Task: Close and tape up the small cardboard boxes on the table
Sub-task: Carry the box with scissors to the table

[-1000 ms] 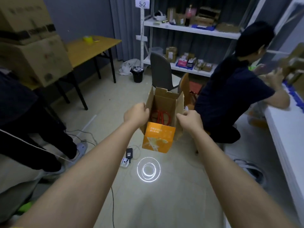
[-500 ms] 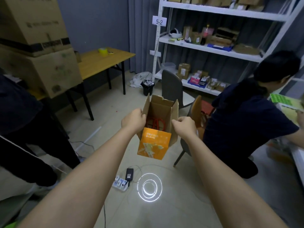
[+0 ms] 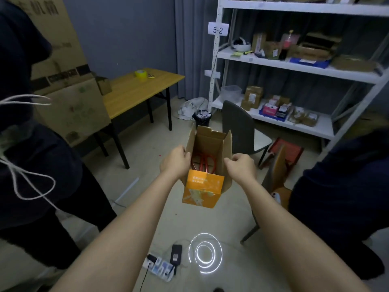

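Note:
I hold a small cardboard box (image 3: 202, 186) in the air in front of me, its orange printed face toward me and its top flaps standing open. A red coiled cable (image 3: 204, 163) lies inside. My left hand (image 3: 174, 163) grips the box's left wall, fingers curled over the edge. My right hand (image 3: 240, 168) pinches the right wall near its top. On the wooden table (image 3: 134, 91) at the back left lies a yellow tape roll (image 3: 140, 73), beside another small open box (image 3: 103, 85).
A person in dark clothes stands close at the left (image 3: 31, 154), another crouches at the right (image 3: 341, 197). Big cartons (image 3: 69, 98) are stacked on the table's near end. A grey chair (image 3: 240, 127), a white shelf rack (image 3: 294, 68) and a floor power strip (image 3: 162, 266) lie ahead.
My view has swung left and upward, so the table and shelves show more and the person at the right slid toward the edge. Both hands still hold the open box.

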The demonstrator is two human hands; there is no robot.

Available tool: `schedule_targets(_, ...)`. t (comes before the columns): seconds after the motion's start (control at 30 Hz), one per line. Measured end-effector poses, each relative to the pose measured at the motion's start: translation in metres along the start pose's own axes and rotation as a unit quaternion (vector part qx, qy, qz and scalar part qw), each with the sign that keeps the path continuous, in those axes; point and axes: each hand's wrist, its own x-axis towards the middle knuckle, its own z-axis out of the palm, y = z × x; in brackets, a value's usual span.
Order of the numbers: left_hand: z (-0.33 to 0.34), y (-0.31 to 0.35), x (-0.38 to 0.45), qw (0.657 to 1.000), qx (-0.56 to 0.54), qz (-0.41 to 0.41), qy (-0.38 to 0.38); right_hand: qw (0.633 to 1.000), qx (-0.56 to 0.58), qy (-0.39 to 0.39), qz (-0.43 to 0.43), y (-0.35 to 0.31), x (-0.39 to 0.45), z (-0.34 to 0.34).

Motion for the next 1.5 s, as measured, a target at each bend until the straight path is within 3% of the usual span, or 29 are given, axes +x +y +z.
schedule_targets(0.57,0.051,0.047,0.282,0.996,-0.006,-0.069,0.058,0.996,0.025,-0.088,-0.018,-0.055,0.298,0.047)
schedule_targets(1.1,0.102,0.055,0.518,0.996,-0.006,-0.076,0.038,0.996,0.047,-0.071,0.020,-0.091,0.520,0.120)
schedule_targets(1.5,0.093,0.044,0.701,0.987,-0.005,-0.139,0.083,0.991,0.021,-0.122,-0.054,-0.175,0.709,0.194)
